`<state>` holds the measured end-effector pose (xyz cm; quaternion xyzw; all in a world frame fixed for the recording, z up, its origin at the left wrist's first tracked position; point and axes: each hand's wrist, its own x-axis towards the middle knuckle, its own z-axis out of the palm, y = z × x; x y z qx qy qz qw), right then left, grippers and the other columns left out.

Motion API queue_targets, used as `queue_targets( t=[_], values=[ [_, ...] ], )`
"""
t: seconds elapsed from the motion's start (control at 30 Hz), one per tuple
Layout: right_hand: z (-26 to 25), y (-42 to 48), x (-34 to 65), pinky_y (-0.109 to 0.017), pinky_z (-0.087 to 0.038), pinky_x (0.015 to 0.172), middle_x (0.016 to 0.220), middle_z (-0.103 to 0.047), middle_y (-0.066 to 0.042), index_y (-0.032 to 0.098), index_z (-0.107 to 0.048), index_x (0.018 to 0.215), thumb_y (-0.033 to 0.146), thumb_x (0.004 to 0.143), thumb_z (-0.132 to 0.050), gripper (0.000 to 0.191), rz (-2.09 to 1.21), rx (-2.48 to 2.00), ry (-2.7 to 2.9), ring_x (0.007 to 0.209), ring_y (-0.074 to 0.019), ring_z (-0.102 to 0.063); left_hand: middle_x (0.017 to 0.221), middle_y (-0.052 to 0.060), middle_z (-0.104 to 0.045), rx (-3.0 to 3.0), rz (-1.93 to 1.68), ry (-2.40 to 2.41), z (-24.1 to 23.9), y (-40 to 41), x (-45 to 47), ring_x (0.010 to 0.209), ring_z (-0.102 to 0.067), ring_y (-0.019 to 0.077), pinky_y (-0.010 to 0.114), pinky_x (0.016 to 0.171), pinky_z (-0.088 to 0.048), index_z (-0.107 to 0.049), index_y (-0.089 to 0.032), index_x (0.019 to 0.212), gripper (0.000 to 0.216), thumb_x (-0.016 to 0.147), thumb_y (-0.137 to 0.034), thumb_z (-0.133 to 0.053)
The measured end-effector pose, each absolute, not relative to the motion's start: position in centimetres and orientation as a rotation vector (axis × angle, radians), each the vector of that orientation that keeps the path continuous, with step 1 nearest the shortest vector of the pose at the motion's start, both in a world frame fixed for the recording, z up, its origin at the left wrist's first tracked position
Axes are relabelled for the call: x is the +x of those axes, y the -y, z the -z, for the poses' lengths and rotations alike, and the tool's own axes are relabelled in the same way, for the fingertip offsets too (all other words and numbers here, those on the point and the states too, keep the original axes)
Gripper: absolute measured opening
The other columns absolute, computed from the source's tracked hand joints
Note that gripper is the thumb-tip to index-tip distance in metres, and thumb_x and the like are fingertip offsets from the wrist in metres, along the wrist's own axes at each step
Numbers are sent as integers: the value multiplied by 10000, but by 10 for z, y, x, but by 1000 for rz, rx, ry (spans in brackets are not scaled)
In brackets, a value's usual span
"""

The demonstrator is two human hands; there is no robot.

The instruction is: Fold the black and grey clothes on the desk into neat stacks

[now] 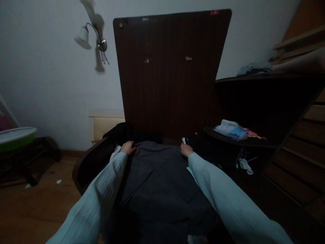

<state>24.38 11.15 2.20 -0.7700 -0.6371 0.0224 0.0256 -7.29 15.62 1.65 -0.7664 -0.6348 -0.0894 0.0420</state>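
Note:
A dark grey garment (157,176) lies spread on a dark wooden surface (83,162) in front of me. My left hand (127,147) rests on its far left corner with fingers curled onto the cloth. My right hand (186,149) presses on its far right corner, fingers closed on the fabric. Both arms wear pale ribbed sleeves. A black cloth (122,131) lies bunched behind the left hand.
A tall dark wooden board (170,71) stands upright behind the garment. A shelf at the right holds a plastic packet (231,129). A wall lamp (88,37) hangs upper left. A green-rimmed basin (15,137) sits at far left over the wooden floor.

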Motion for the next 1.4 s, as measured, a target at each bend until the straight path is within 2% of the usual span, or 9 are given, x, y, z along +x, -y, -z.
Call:
queue_targets(
  t=[0.2, 0.33, 0.53, 0.83, 1.03, 1.13, 1.23, 1.33, 1.4],
  values=[
    [-17, -111, 247, -285, -420, 729, 1005, -586, -212, 50, -435, 1091, 33, 747, -417, 345, 21, -2282, 1949, 944, -240, -576, 976, 92, -552, -2160, 370, 1827, -22, -146, -76, 950, -502, 225, 288, 763, -381, -587, -189, 915, 218, 789, -235, -416],
    [-22, -115, 246, -276, -408, 731, 991, -582, -191, 63, -485, 1019, 22, 753, -379, 290, 110, -2196, 1935, 928, -235, -573, 963, 128, -552, -1983, 487, 1846, -27, -144, -77, 945, -501, 264, 330, 740, -374, -593, -166, 892, 230, 789, -235, -399],
    [-27, -123, 238, -266, -400, 728, 991, -547, -141, 98, -532, 968, 29, 781, -317, 293, 238, -2028, 1846, 861, -192, -568, 870, 144, -626, -1811, 674, 2132, -29, -142, -72, 803, -592, 259, 312, 643, -375, -511, -114, 1012, 295, 827, -223, -310],
    [-9, -137, 222, -311, -414, 774, 1155, -450, -159, 80, -450, 1142, 101, 767, -354, 388, 371, -1699, 1727, 904, -220, -544, 842, 117, -637, -1468, 1091, 2289, -19, -148, -75, 774, -612, 220, 268, 615, -399, -426, -123, 1071, 270, 832, -201, -327],
    [5, -146, 213, -377, -334, 915, 1335, -258, -232, 26, -320, 1256, 315, 749, -497, 610, 140, -1861, 1889, 1137, -314, -399, 922, 159, -612, -1761, 854, 2202, -10, -156, -66, 862, -587, 239, 300, 702, -417, -397, -68, 1127, 343, 805, -185, -375],
    [14, -141, 210, -414, -295, 938, 1384, -147, -245, 43, -286, 1287, 354, 730, -538, 686, 11, -1983, 1930, 1206, -346, -305, 1104, 181, -532, -1990, 704, 1936, -3, -148, -55, 1038, -492, 261, 347, 839, -376, -335, -68, 1206, 484, 755, -192, -460],
    [20, -126, 204, -424, -253, 963, 1383, -180, -235, 54, -325, 1276, 367, 759, -506, 631, -16, -1962, 1992, 1246, -333, -235, 1221, 152, -443, -2152, 634, 1674, 4, -130, -42, 1132, -397, 248, 346, 924, -321, -382, -110, 1177, 448, 745, -192, -469],
    [23, -104, 193, -395, -240, 981, 1352, -284, -212, 61, -427, 1212, 397, 779, -469, 550, -67, -1850, 2148, 1245, -297, -255, 1102, 122, -513, -2348, 502, 1601, 9, -111, -31, 1033, -467, 221, 315, 874, -372, -492, -130, 1037, 278, 784, -228, -430],
    [25, -86, 187, -377, -236, 989, 1332, -331, -196, 65, -477, 1173, 422, 780, -456, 531, -87, -1761, 2249, 1237, -284, -275, 1052, 106, -536, -2473, 421, 1565, 13, -101, -26, 995, -490, 207, 305, 854, -390, -517, -144, 1002, 248, 802, -248, -416]
  ],
)
